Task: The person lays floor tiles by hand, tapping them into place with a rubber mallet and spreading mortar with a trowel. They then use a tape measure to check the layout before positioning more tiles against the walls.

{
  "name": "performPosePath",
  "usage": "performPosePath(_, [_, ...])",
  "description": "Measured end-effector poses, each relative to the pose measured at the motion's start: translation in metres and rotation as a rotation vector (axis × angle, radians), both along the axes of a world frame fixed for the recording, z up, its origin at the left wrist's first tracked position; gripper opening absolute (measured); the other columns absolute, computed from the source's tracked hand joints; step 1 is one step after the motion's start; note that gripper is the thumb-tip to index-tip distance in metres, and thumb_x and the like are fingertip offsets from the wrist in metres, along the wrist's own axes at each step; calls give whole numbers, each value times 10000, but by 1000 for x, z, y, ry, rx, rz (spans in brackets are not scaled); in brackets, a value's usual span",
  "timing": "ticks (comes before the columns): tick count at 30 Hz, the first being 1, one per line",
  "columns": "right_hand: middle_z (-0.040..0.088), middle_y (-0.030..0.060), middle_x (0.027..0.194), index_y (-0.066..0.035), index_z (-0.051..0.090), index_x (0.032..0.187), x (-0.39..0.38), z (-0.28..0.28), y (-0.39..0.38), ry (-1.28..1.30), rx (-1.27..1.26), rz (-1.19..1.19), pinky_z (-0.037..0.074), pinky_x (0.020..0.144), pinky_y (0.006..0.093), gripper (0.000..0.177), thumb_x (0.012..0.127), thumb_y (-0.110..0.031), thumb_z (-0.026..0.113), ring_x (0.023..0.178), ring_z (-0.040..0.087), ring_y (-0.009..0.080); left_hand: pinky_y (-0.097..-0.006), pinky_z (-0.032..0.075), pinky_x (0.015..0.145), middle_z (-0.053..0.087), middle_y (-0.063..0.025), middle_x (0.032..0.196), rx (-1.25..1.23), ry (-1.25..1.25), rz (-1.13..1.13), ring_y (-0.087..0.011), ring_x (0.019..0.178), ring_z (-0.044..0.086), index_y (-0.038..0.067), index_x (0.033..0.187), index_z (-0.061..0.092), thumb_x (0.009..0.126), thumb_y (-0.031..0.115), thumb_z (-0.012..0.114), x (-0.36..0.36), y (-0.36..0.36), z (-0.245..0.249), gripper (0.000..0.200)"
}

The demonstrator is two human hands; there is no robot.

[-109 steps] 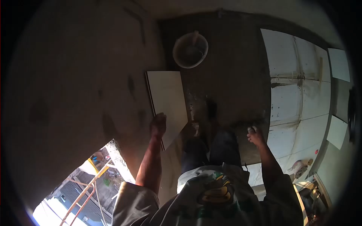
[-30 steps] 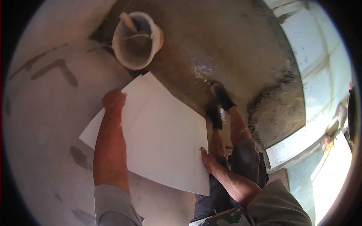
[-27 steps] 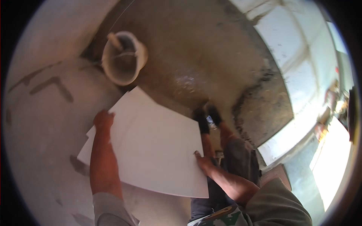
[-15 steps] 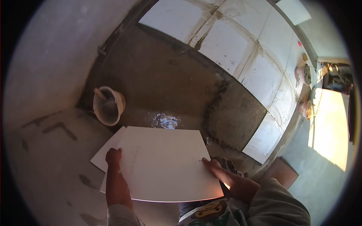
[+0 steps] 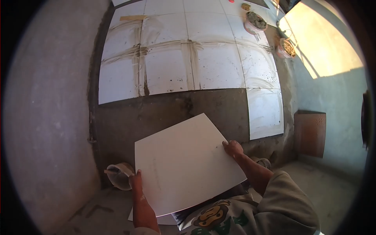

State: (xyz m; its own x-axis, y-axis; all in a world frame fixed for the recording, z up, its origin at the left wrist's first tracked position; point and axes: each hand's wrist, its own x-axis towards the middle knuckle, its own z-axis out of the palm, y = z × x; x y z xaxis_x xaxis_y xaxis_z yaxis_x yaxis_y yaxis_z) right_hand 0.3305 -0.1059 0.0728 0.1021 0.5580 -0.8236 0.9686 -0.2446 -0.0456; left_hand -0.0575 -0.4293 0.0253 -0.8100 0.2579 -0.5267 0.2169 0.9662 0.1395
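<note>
A large white tile point(image 5: 184, 168) hangs between my two hands, tilted, in front of my body. My left hand point(image 5: 136, 180) grips its left edge, thumb on top. On the right edge is my right hand point(image 5: 234, 149), closed round the rim. Part of another white tile point(image 5: 131, 214) shows beneath the lower left corner. Beyond the held tile lies dark bare floor point(image 5: 164, 113), bordered by rows of laid white tiles point(image 5: 166, 66) with grey smears along their joints.
A bucket point(image 5: 119, 177) with a handle sticking out stands beside my left hand. At the upper right are a bucket of grey mix point(image 5: 255, 22) and another bucket point(image 5: 286, 47). A brown panel point(image 5: 310, 134) leans by the right wall.
The held tile has come up off the tile below and turned, still in both hands. The view has swung round toward the laid tiles, and the left bucket appears lower.
</note>
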Motion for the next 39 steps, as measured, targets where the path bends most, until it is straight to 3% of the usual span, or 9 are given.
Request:
performPosePath(9, [604, 216, 964, -21, 638, 913, -22, 17, 52, 34, 323, -254, 411, 842, 438, 469, 840, -444, 448, 956, 562, 352, -424, 422, 624, 594, -193, 687, 169, 49, -81, -321, 615, 553, -51, 720, 591, 775, 541, 542, -56, 145, -7, 597])
performPosePath(12, [614, 216, 864, -15, 639, 848, -52, 20, 73, 6, 466, -250, 426, 759, 454, 476, 846, -448, 442, 851, 581, 368, -392, 437, 689, 612, -187, 756, 402, -73, 83, -282, 705, 579, -54, 822, 614, 832, 527, 484, -87, 180, 0, 595])
performPosePath(15, [589, 199, 688, -3, 621, 774, -72, 33, 78, 90, 573, -361, 432, 638, 424, 446, 843, -423, 485, 651, 580, 310, -364, 439, 772, 612, -167, 915, 638, -34, 107, -250, 841, 573, -56, 995, 594, 878, 499, 437, -129, 206, -2, 589])
performPosePath(17, [529, 93, 535, 6, 596, 699, -84, 49, 87, 218, 680, -522, 403, 539, 326, 415, 858, -371, 524, 533, 487, 163, -359, 437, 801, 593, -158, 992, 773, -186, 228, -247, 892, 561, -58, 1060, 563, 885, 494, 431, -138, 241, 34, 594])
performPosePath(23, [440, -49, 609, -5, 560, 716, -66, 49, 136, 585, 946, -871, 323, 526, 226, 367, 912, -305, 481, 583, 351, 66, -342, 431, 846, 530, -136, 1137, 952, -261, 189, -237, 965, 538, -47, 1196, 470, 905, 443, 424, -109, 356, 92, 572])
performPosePath(29, [491, 67, 611, 49, 543, 736, 50, -55, 167, 414, 1175, -894, 387, 594, 314, 416, 895, -332, 493, 610, 402, 136, -343, 435, 843, 527, -130, 1130, 1037, -410, 84, -234, 973, 537, -31, 1183, 477, 914, 417, 421, 20, 419, 9, 526])
performPosePath(32, [561, 164, 645, 52, 575, 757, 121, -140, 148, 248, 1162, -874, 410, 624, 360, 431, 878, -354, 491, 601, 488, 222, -350, 432, 849, 521, -129, 1148, 1056, -578, 201, -236, 987, 534, -23, 1189, 468, 907, 428, 433, 87, 408, -111, 533])
performPosePath(34, [602, 216, 735, 39, 593, 783, 168, -205, 128, -14, 1111, -739, 422, 669, 409, 460, 864, -398, 473, 684, 565, 337, -339, 434, 846, 532, -121, 1139, 1191, -997, 359, -226, 981, 542, -21, 1193, 470, 900, 429, 451, 125, 384, -213, 538])
performPosePath(39, [618, 224, 876, 0, 629, 843, 244, -332, 92, -245, 814, -660, 439, 770, 441, 433, 813, -402, 473, 851, 585, 386, -310, 438, 839, 544, -119, 1130, 986, -863, 416, -206, 985, 545, -48, 1172, 491, 888, 424, 484, 210, 328, -331, 551])
